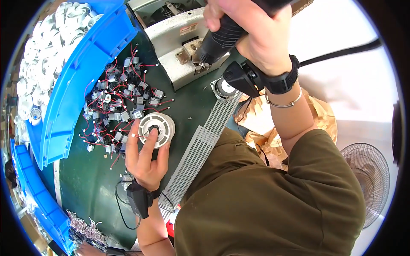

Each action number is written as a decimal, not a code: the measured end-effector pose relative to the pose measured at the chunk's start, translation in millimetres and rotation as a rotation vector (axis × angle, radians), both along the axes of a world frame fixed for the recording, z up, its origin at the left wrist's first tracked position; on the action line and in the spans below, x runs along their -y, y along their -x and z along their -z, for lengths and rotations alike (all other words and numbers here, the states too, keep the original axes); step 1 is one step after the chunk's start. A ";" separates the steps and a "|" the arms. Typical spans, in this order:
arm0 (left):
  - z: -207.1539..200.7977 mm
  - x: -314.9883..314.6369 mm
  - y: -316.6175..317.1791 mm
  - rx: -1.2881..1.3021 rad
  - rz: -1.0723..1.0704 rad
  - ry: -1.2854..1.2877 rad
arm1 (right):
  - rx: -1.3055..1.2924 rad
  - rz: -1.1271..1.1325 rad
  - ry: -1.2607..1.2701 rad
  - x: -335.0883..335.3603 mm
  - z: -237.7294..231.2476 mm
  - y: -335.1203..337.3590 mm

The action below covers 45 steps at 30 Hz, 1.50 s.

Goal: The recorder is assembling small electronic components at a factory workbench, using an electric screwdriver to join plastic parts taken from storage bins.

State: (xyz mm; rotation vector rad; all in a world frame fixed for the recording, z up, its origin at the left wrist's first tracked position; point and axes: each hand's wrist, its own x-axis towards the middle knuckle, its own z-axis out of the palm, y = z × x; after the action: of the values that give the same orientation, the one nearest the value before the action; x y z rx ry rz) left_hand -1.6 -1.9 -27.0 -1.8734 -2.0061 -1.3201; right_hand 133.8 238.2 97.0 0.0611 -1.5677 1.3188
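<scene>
My left hand (pixel 147 166) rests on the green tabletop, its fingers around and on top of a round white plastic housing (pixel 168 130). One fingertip presses on the small black part at the housing's centre; a thin red lead with a white plug shows beside it. Raised at the top, my right hand (pixel 267 38) grips a black corded electric screwdriver (pixel 220 42). Its tip points down at the pickup spot of a pale metal screw feeder (pixel 164 53). Whether a screw is on the bit is too small to tell.
Left of the housing lie many small grey-black parts with red wires (pixel 124 100). A blue bin (pixel 81 72) holds white plastic rings. A perforated metal strip (pixel 200 147) lines the table edge near a round speaker (pixel 224 88). Another person's hand (pixel 90 249) appears at lower left.
</scene>
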 end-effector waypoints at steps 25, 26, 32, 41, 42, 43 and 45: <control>-8.5 -3.6 0.1 -0.112 -0.063 -0.086 | 0.385 -0.280 0.334 96.0 -36.7 37.3; -7.9 -3.9 0.1 -0.110 -0.062 -0.087 | 0.391 -0.271 0.331 95.3 -36.5 36.7; -8.0 -5.5 -0.9 -0.101 -0.056 -0.086 | 0.428 -0.224 0.318 98.1 -33.9 35.7; -8.4 -5.7 -0.5 -0.089 -0.045 -0.087 | 0.473 -0.153 0.296 99.8 -30.2 35.9; -7.8 -5.2 -0.6 -0.088 -0.046 -0.086 | 0.477 -0.145 0.293 98.8 -30.2 33.7; -7.1 -5.1 -0.4 -0.089 -0.047 -0.088 | 0.481 -0.136 0.290 100.6 -29.9 35.4; -6.7 -4.3 -0.1 -0.090 -0.050 -0.090 | 0.488 -0.119 0.283 100.7 -30.0 33.6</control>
State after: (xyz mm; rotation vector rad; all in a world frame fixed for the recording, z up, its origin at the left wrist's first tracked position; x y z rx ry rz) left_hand -1.4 2.4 -20.4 -1.7981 -1.9045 -1.2678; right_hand 100.2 137.5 127.0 -0.3749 -1.7771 1.7293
